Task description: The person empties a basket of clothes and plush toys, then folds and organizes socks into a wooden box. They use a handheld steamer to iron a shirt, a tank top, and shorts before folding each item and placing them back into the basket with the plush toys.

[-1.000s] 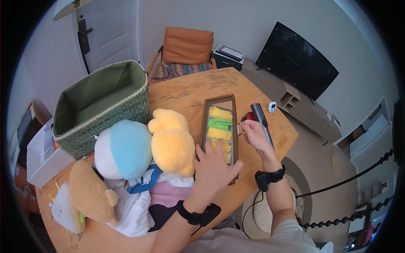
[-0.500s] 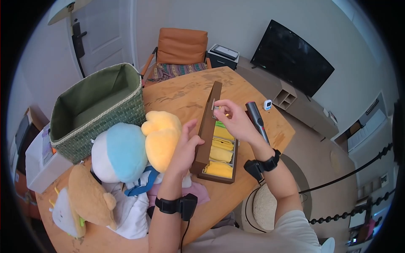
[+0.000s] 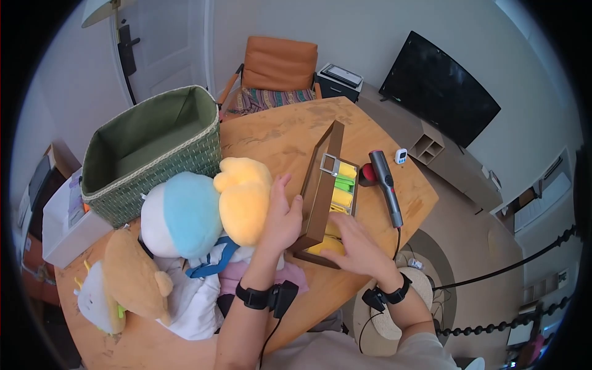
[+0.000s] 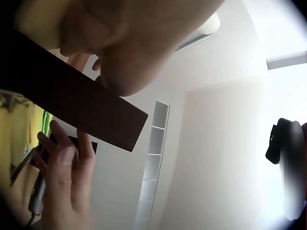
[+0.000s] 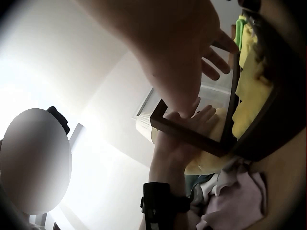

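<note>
The brown lid (image 3: 320, 206) tilts between left hand (image 3: 283, 220) and right hand (image 3: 359, 248), both grips loose; contact is unclear.

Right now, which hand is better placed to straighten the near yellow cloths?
Right, I'd judge: the right hand is over the near end of the box, by the yellow cloths. The left hand is outside the raised lid, which stands between it and them.

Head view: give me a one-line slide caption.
Left hand beside the raised lid of a brown box, right hand over its yellow cloths; plush toys and a green basket nearby.
</note>
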`<state>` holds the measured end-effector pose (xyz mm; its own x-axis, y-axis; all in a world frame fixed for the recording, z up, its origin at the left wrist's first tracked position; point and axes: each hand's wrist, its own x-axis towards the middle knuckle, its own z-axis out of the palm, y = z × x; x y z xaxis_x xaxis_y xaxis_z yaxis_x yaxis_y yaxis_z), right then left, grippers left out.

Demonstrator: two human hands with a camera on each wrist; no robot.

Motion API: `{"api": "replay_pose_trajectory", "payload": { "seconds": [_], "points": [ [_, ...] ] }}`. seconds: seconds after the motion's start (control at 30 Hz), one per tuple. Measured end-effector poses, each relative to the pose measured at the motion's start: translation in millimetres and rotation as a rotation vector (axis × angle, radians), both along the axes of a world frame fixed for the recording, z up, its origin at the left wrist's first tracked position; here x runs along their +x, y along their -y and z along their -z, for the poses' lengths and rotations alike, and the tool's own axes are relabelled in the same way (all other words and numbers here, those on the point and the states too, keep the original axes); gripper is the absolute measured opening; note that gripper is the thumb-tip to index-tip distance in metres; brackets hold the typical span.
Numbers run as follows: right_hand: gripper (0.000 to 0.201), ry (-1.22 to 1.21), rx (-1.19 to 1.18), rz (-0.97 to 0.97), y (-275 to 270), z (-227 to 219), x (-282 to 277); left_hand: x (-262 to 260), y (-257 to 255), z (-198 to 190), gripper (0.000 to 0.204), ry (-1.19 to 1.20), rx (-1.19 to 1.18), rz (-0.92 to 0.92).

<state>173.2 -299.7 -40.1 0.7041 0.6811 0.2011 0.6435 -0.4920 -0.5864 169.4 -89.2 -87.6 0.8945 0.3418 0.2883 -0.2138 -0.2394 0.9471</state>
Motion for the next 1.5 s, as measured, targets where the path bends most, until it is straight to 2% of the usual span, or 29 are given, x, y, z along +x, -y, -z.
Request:
{"api": "replay_pose_trajectory", "payload": {
  "seconds": [0.07, 0.1, 0.17, 0.2, 0.27, 0.3, 0.37, 0.47, 0.63, 0.7, 0.83, 0.9, 0.93, 1.0, 1.03, 1.07, 1.13, 1.17, 1.2, 1.27, 1.3, 1.37, 1.5],
  "points": [
    [0.076, 0.197, -0.29, -0.166, 13, 5, 0, -14, -5, -22, 0.053, -0.051, 0.005, 0.049],
    [0.076, 0.2, -0.273, -0.162, 18, 11, 0, -18, -7, -29, 0.053, -0.049, 0.022, 0.05],
    [0.073, 0.191, -0.267, -0.197, 26, 25, 2, -24, -9, -37, 0.04, -0.038, 0.382, -0.017],
    [0.073, 0.171, -0.264, -0.196, 27, 36, 0, -24, -9, -39, 0.04, -0.057, 0.383, -0.01],
    [0.073, 0.278, -0.264, -0.062, 18, 50, -5, -13, -10, -48, 0.024, -0.369, 0.908, 0.186],
    [0.073, 0.272, -0.262, -0.069, 16, 52, -6, -11, -8, -49, 0.024, -0.378, 0.907, 0.183],
    [0.073, 0.268, -0.263, -0.013, 14, 53, -8, -8, -4, -49, 0.015, -0.422, 1.395, -0.071],
    [0.073, 0.28, -0.246, -0.008, 12, 54, -4, -10, -32, -41, 0.018, -0.328, 1.361, -0.059],
    [0.075, 0.343, -0.322, 0.034, -10, 56, 13, -28, -51, -58, 0.033, -0.292, 1.264, 0.085],
    [0.076, 0.379, -0.356, 0.04, -22, 59, 28, -30, -54, -58, 0.039, -0.264, 1.277, 0.062],
    [0.079, 0.439, -0.496, 0.195, -67, 76, 52, -28, -44, -58, 0.038, -0.213, 1.249, -0.058],
    [0.083, 0.491, -0.564, 0.3, -96, 83, 64, -20, -43, -62, 0.042, -0.324, 1.188, -0.044],
    [0.083, 0.493, -0.56, 0.293, -112, 85, 69, -13, -42, -68, 0.042, -0.329, 1.188, -0.051],
    [0.083, 0.438, -0.621, 0.401, -139, 82, 81, 3, -40, -84, 0.046, -0.653, 1.138, 0.076],
    [0.074, 0.471, -0.522, 0.389, -139, 73, 82, 3, -40, -84, 0.046, -0.653, 1.142, 0.063],
    [0.074, 0.48, -0.509, 0.386, -135, 61, 87, 7, -42, -81, 0.049, -0.57, 1.126, 0.051],
    [0.062, 0.13, -0.175, 0.074, -115, 39, 107, 18, -52, -71, 0.053, -0.473, 1.12, 0.024],
    [0.044, 0.018, 0.091, 0.008, -104, 38, 115, 21, -58, -64, 0.056, -0.401, 1.109, -0.013],
    [0.044, 0.033, 0.095, 0.001, -92, 37, 123, 25, -64, -58, 0.059, -0.329, 1.093, -0.05],
    [0.043, 0.116, 0.231, 0.116, -66, 37, 130, 34, -70, -68, 0.063, -0.363, 1.112, -0.026],
    [0.043, 0.117, 0.224, 0.103, -55, 45, 134, 42, -79, -64, 0.062, -0.36, 1.01, 0.002],
    [0.038, 0.184, 0.24, 0.264, -41, 66, 143, 54, -85, -63, 0.061, -0.358, 0.914, 0.033],
    [0.037, 0.231, 0.296, 0.263, -39, 87, 148, 72, -90, -70, 0.061, -0.421, 0.944, 0.017]
  ]
}}
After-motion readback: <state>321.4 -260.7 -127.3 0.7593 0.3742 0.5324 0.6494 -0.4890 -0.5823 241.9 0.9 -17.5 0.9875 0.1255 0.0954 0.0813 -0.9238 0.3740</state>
